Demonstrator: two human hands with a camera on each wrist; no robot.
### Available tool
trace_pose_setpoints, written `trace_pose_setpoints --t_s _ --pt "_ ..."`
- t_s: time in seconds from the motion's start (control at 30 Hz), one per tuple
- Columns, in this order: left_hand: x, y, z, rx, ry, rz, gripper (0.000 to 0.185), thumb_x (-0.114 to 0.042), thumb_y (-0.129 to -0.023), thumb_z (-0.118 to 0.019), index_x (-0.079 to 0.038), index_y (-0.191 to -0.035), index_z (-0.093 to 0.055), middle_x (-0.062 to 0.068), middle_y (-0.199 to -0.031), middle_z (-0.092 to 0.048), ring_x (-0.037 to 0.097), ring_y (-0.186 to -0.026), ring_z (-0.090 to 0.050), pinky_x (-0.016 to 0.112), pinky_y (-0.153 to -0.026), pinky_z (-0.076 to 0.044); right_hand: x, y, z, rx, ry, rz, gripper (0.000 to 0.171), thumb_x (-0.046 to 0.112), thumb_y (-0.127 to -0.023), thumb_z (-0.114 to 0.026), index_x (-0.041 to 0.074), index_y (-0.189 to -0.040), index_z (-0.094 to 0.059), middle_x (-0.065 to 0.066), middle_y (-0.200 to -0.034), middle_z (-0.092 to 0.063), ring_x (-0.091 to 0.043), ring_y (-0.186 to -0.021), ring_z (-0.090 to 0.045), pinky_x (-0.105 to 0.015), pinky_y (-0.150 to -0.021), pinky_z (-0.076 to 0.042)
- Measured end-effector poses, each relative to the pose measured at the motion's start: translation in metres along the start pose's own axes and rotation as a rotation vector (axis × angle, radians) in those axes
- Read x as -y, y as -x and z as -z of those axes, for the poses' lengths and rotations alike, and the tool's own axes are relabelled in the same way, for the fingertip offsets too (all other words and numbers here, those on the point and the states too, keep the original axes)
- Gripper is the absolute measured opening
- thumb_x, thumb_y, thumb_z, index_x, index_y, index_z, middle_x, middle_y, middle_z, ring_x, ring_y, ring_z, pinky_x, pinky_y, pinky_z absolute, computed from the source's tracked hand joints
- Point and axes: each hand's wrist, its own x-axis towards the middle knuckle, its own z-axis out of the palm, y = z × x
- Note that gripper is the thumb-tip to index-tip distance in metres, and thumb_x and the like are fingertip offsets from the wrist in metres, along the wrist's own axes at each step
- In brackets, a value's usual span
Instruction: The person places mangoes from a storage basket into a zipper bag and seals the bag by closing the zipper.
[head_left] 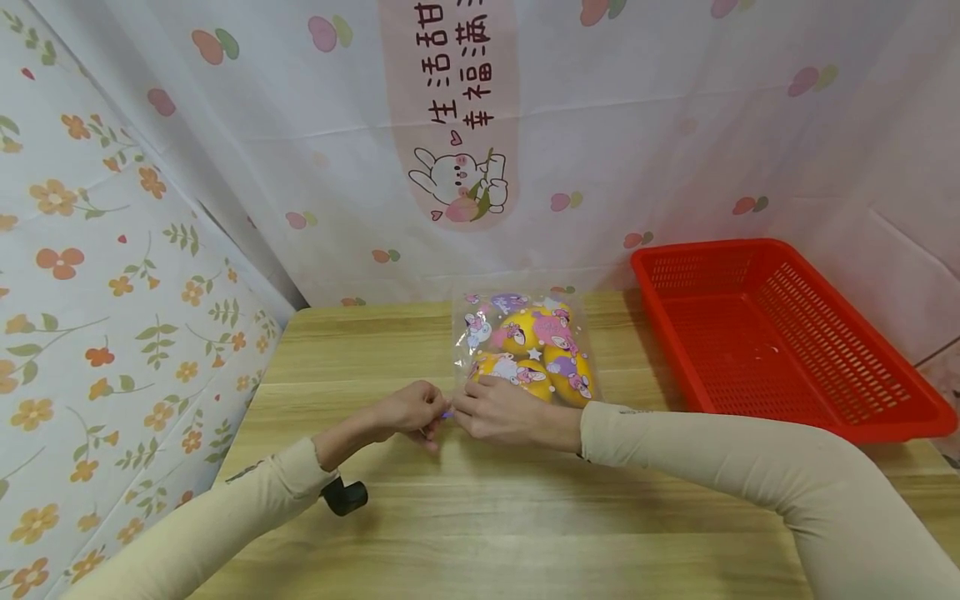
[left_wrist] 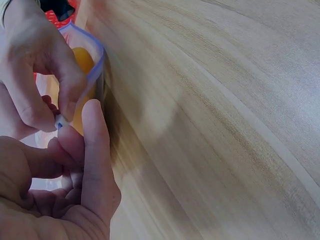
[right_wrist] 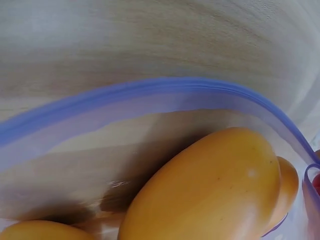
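Note:
A clear zip bag (head_left: 467,333) with cartoon prints lies at the back middle of the table, holding several smooth yellow oval fruits (right_wrist: 210,185) that look like mangoes. Its purple zip strip (right_wrist: 175,86) bows apart, so the mouth gapes in the right wrist view. At the bag's near left corner, my left hand (head_left: 411,410) pinches the end of the strip between thumb and finger. My right hand (head_left: 498,412) pinches the same corner just beside it, bent over the bag. In the left wrist view, a small white-and-blue bit (left_wrist: 61,121) shows between the two hands' fingertips.
A red plastic basket (head_left: 750,333) with slotted walls stands at the right, behind my right forearm. The wooden table (head_left: 480,533) reaches back to a printed curtain (head_left: 615,150). A floral cloth (head_left: 112,275) hangs on the left. Below my left wrist is a black device (head_left: 345,497).

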Motion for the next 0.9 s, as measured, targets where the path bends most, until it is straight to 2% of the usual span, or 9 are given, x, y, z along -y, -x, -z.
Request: trace_pose_setpoints --t_s 0.13,0.3,0.47,0.9 --pt "-0.001 0.001 0.001 -0.012 -0.013 -0.004 0.033 -0.003 -0.108 -0.042 0.001 -0.076 -0.049 0.004 -0.064 -0.047 0.013 -0.056 -0.053 0.031 -0.062 -0.061 -0.001 0.003 0.000 -0.001 -0.017 -0.007 0.008 0.020 -0.097 -0.067 0.016 -0.090 -0.071 0.005 -0.084 -0.055 -0.013 -0.078 -0.056 -0.021 -0.066 -0.048" --pt "0.001 0.000 0.001 -0.017 -0.016 -0.006 0.032 -0.003 -0.107 -0.043 0.003 -0.076 -0.050 0.005 -0.063 -0.048 0.013 -0.055 -0.054 0.031 -0.062 -0.061 -0.001 0.007 -0.001 0.010 -0.036 -0.013 0.008 0.020 -0.097 -0.067 0.016 -0.091 -0.071 0.004 -0.088 -0.059 -0.014 -0.084 -0.060 -0.021 -0.069 -0.049" --pt "0.002 -0.001 0.001 -0.019 -0.016 -0.009 0.032 -0.004 -0.107 -0.043 0.004 -0.077 -0.050 0.005 -0.064 -0.048 0.014 -0.056 -0.054 0.032 -0.062 -0.061 -0.001 0.011 0.001 0.020 -0.039 -0.018 0.008 0.019 -0.097 -0.066 0.016 -0.092 -0.072 0.004 -0.088 -0.059 -0.014 -0.078 -0.057 -0.022 -0.066 -0.048" --pt "0.001 0.002 -0.001 -0.018 -0.009 -0.013 0.031 -0.003 -0.107 -0.042 0.002 -0.077 -0.050 0.005 -0.065 -0.047 0.014 -0.058 -0.052 0.033 -0.063 -0.061 -0.002 0.016 0.004 0.026 -0.033 0.007 0.008 0.021 -0.096 -0.066 0.016 -0.097 -0.072 0.003 -0.095 -0.060 -0.015 -0.078 -0.057 -0.023 -0.065 -0.049"
